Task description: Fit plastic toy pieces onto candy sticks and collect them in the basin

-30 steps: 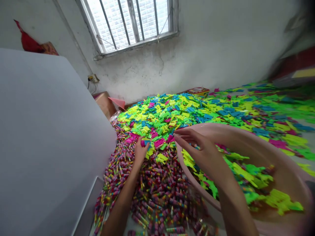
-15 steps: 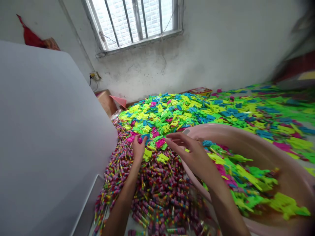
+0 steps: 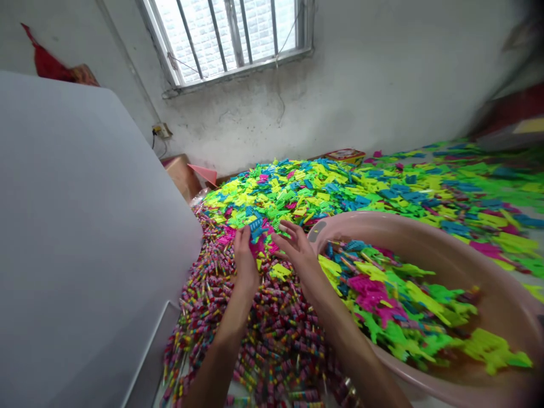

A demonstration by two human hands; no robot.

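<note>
Blue plastic piece (image 3: 256, 228) pinched in left hand (image 3: 245, 258) fingers, over the heap of neon plastic pieces (image 3: 340, 190). Right hand (image 3: 297, 249) just beside it, fingers spread loose, holding nothing. Pink basin (image 3: 501, 294) at right, part-filled. Striped sticks (image 3: 272, 334) below the wrists.

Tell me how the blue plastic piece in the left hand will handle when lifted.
The blue plastic piece looks thin and moulded, so probably light and fairly stiff. Its toothed edge may snag on neighbours in the heap of plastic pieces. The left hand pinches it with fingertips alone, which suggests little weight.
</note>
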